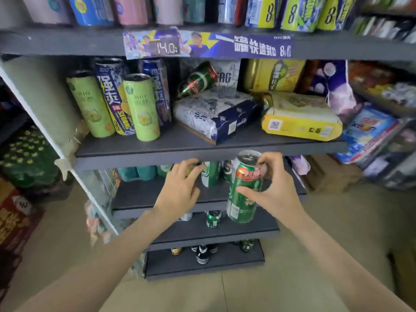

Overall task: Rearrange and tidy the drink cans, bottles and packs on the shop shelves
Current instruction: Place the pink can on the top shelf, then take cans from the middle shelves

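while the right hand (273,192) gripped a tall green can (244,190) out in front of the shelf unit, the can's long axis stood close to upright, its pull-tab top tipped slightly toward the camera and reaching up to the front lip of the middle shelf (202,152). thumb low on the can's near side, fingertips curled round the rim at the top: a firm grasp, clear of any board. the left hand (180,188) lay to the can's left and apart from it, fingers spread and loose, reaching in under that lip toward the shelf below (144,197); it held nothing that could be made out, though its fingertips were just beside a white-and-green can (210,174) standing there among other cans at the back. so the open slot lay straight ahead of the held can and a little lower, with the right hand plainly the nearer one to place it. by my reading, the move ahead called for carrying the can forward under the lip, keeping it upright, and setting it beside the standing ones. above, another green can (199,78) lay tipped over on a blue-and-white pack (213,113), likely still awaiting tidying.
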The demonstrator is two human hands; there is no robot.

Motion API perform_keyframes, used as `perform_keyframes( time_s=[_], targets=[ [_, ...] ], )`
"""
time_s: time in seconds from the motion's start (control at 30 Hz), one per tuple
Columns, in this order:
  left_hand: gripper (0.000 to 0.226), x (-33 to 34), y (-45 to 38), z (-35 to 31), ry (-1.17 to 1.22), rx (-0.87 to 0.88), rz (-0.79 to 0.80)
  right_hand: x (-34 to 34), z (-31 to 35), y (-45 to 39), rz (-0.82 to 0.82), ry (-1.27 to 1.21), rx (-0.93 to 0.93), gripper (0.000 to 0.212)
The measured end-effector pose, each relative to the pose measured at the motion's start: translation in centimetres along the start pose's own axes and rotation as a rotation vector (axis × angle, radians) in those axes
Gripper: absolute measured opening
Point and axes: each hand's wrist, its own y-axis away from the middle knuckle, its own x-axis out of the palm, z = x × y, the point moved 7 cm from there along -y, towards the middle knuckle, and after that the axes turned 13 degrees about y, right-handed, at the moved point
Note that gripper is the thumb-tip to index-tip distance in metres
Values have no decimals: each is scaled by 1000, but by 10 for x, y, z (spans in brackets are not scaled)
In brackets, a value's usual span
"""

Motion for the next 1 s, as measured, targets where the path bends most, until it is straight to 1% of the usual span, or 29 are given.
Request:
perform_keyframes(
  time_s=[0.13,0.23,0.3,0.37,0.47,0.53,0.63,0.67,0.77,0.87,0.9,0.93,1.0],
  targets=[
    [55,26,0,13,-26,-94,64,12,-71,13,-73,15,205,61],
    [54,38,-1,17,-77,-87,103,24,-118,11,-152,-17,368,65],
    [55,50,-2,24,-121,-99,140,35,-142,0,-207,-45,422,75],
    [61,65,0,33,-125,-156,180,46,-158,-15,-252,-87,437,84],
    [69,74,4,44,-126,-206,203,58,-174,-44,-289,-102,454,86],
    [68,73,5,49,-127,-199,196,64,-181,-64,-298,-42,457,77],
    [67,65,7,57,-77,-198,163,71,-186,-87,-306,31,478,58],
    [68,63,8,60,-58,-188,151,73,-186,-92,-303,38,481,56],
    [64,56,11,64,-29,-169,132,84,-190,-95,-296,44,492,64],
    [60,48,13,61,-18,-180,110,91,-193,-74,-255,16,587,84],
    [59,45,14,59,-19,-176,101,94,-191,-64,-239,2,613,87],
    [58,43,15,58,-20,-171,90,96,-188,-53,-232,-15,630,86],
    [57,38,18,54,-16,-156,65,93,-176,-33,-273,-58,603,79]
  ],
)
